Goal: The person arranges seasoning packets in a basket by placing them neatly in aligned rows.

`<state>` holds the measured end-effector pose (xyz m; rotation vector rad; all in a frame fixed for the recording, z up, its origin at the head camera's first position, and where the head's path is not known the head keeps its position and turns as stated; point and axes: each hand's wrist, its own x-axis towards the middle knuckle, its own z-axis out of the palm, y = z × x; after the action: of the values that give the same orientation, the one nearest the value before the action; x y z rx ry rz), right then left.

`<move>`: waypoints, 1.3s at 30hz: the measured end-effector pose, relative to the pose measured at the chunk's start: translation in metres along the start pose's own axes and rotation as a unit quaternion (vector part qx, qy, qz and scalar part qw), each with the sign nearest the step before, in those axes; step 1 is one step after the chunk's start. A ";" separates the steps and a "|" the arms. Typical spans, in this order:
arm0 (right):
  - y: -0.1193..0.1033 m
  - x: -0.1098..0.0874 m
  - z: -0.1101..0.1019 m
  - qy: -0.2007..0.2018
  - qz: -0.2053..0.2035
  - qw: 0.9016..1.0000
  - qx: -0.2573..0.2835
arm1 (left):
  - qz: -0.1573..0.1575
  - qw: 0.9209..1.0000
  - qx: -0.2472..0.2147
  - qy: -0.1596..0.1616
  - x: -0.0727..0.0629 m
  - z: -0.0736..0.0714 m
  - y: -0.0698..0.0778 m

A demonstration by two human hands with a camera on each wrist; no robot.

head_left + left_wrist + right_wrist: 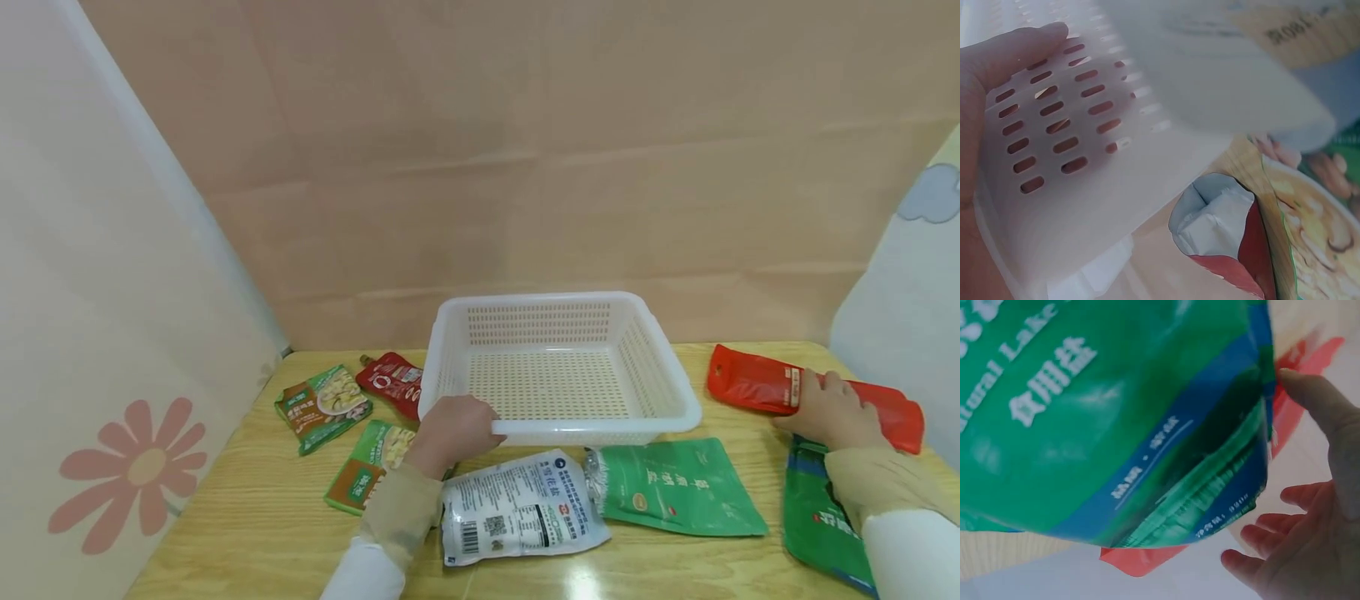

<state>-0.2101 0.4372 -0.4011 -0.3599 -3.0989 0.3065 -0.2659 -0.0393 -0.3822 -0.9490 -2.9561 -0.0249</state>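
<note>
A white plastic basket (577, 433) with slotted walls stands at the back middle of the table. My left hand (457, 429) grips its front left corner; in the left wrist view the thumb (1019, 53) lies against the slotted wall. At the right, my right hand (836, 412) is over a red pouch (753, 383), fingers spread and not closed round it. Just in front of that hand lies a green and blue salt pouch (817, 517), which fills much of the right wrist view (1085, 425).
In front of the basket lie a white salt bag (525, 512) and a green pouch (675, 487). Left of it are a dark red spouted pouch (393, 383) and two green-brown food packets (322, 408). A paper-covered wall (525, 167) rises behind the table.
</note>
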 end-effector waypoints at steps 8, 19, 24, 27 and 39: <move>0.003 0.009 0.019 0.065 -0.021 0.997 -0.032 | -0.003 1.000 -0.012 -0.005 0.000 -0.003 0.002; 0.013 0.011 0.026 0.042 0.023 0.999 0.004 | 0.000 1.000 -0.016 0.005 -0.001 -0.002 0.003; 0.012 0.012 0.028 0.035 0.029 0.999 0.016 | -0.002 1.000 -0.014 -0.004 0.000 -0.001 0.001; 0.010 0.013 0.029 0.030 0.018 0.999 0.013 | -0.005 1.000 -0.011 -0.007 -0.001 -0.002 0.002; 0.011 0.016 0.031 0.073 -0.022 0.997 -0.017 | 0.001 1.000 0.000 0.005 -0.001 -0.002 0.002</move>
<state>-0.2243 0.4449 -0.4339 -0.2995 -2.9672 0.2151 -0.2634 -0.0383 -0.3802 -0.9486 -2.9465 -0.0300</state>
